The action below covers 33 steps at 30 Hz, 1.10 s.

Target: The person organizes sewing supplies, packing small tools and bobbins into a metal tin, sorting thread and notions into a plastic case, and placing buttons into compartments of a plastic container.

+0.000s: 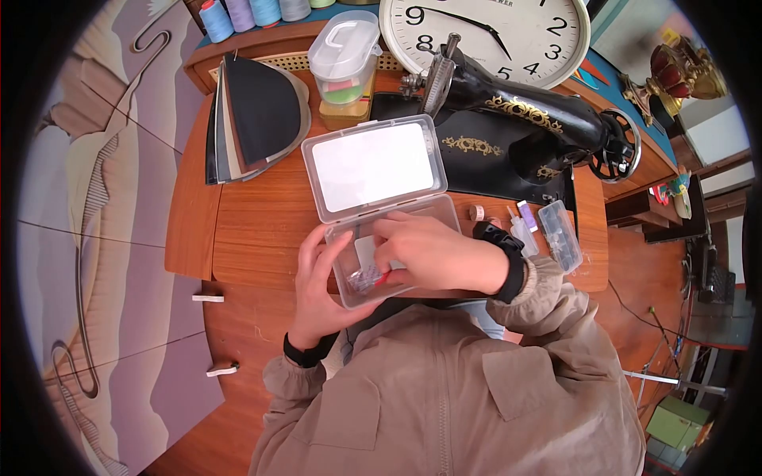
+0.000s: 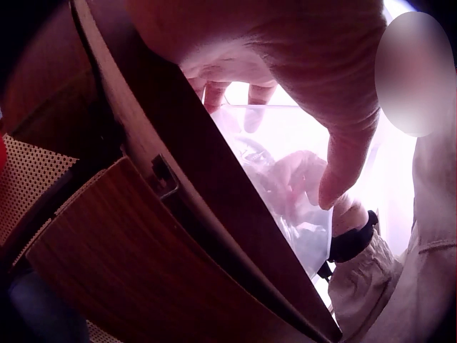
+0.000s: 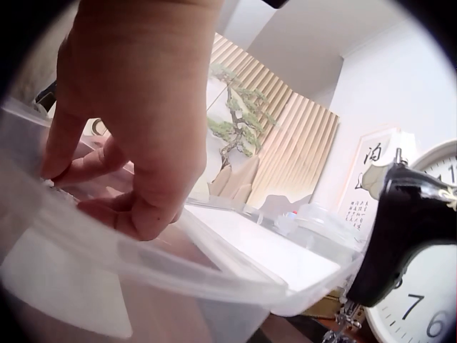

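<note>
An open clear plastic box (image 1: 452, 218) sits at the table's front edge, its lid with a white panel (image 1: 373, 166) tipped back. My left hand (image 1: 313, 282) grips the box's left end, thumb and fingers spread around its wall. In the left wrist view the thumb (image 2: 346, 164) lies along the box wall. My right hand (image 1: 429, 250) reaches down inside with bent fingers. Its fingertips pinch a small clear packet (image 1: 363, 278) with speckled contents and a red edge, partly hidden by the hand. The right wrist view shows the fingers (image 3: 64, 146) low behind the box wall.
A black sewing machine (image 1: 524, 107) stands behind the box, with a wall clock (image 1: 476, 36) beyond. At right lie a small clear case (image 1: 561, 238), a glue bottle (image 1: 521, 230) and a tape roll (image 1: 476, 213). Dark leather-like sheets (image 1: 258, 119) and a lidded tub (image 1: 341, 59) stand back left.
</note>
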Available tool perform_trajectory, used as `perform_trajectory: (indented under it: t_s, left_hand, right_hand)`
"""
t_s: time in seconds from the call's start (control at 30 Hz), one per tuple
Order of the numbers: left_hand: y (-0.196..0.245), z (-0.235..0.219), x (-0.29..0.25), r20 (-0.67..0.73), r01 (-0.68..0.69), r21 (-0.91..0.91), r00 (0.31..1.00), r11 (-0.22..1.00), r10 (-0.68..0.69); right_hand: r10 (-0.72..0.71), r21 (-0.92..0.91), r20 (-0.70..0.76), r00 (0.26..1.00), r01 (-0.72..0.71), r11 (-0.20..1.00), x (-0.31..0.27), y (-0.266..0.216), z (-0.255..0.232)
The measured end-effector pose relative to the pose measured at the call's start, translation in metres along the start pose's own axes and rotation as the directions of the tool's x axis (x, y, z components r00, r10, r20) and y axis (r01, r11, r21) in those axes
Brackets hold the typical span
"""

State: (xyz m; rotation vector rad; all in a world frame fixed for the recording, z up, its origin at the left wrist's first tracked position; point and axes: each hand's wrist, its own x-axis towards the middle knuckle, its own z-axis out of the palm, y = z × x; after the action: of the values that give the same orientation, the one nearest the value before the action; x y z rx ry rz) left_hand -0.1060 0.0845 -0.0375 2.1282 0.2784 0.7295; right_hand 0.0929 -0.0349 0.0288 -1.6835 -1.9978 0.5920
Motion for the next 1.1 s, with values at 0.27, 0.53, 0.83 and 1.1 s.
perform_trajectory:
  t_s: [0.27,0.53,0.83,1.1]
  left_hand:
    - [0.004,-0.002,0.005,-0.018,-0.078,0.042,0.997,0.996,0.079]
    - [0.002,0.002,0.001,-0.007,-0.019,0.009,1.000,1.000,0.019]
    - [0.003,0.000,0.001,0.022,-0.009,0.052,1.000,0.999,0.008]
    - [0.003,0.001,0.001,0.041,0.025,0.027,0.999,0.999,-0.026]
  right_hand:
    - [0.015,-0.033,0.167,0.986,-0.010,0.999,0.015,0.001,0.022]
    - [-0.179,0.029,-0.084,0.980,0.182,0.983,0.013,0.001,0.025]
    - [-0.022,0.150,0.156,0.988,-0.001,0.989,0.013,0.004,0.025]
    - [0.113,0.323,-0.482,0.869,0.056,0.945,-0.024,-0.003,-0.012]
